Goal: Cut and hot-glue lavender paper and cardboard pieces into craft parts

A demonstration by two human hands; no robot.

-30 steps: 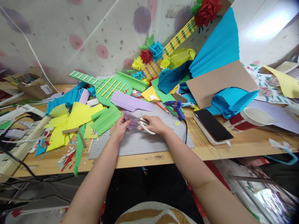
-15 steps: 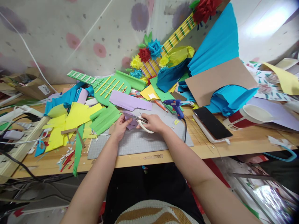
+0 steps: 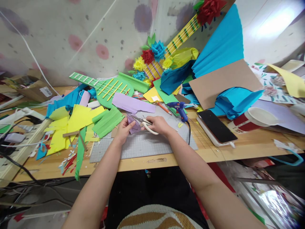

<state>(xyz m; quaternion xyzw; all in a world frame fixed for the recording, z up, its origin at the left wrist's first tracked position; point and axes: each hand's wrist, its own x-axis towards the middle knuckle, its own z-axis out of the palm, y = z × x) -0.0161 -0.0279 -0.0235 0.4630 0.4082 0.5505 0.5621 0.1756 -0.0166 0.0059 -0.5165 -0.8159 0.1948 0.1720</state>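
Note:
My left hand [image 3: 124,129] pinches a small piece of purple paper [image 3: 134,128] over the grey cutting mat [image 3: 143,149]. In my right hand [image 3: 157,125] is a pair of scissors with white handles [image 3: 150,128], their blades pointing left at the purple paper's upper edge. Whether the blades are on the paper or just above it, I cannot tell. Right behind my hands lies a larger purple paper strip [image 3: 133,102]. A folded green crepe paper piece [image 3: 108,121] is beside my left hand.
A blue glue gun [image 3: 179,109] and an orange pencil [image 3: 164,108] lie beyond my right hand. Farther right are a phone [image 3: 216,126] and a paper cup [image 3: 250,120]. Yellow paper [image 3: 79,118] and scraps spread leftward. Behind stand a green paper guitar [image 3: 111,90] and a flowered yellow one [image 3: 181,39].
The small purple paper has turned in my left hand and now shows more of its face. The scissors have shifted slightly to the right, their blades more separate from the paper.

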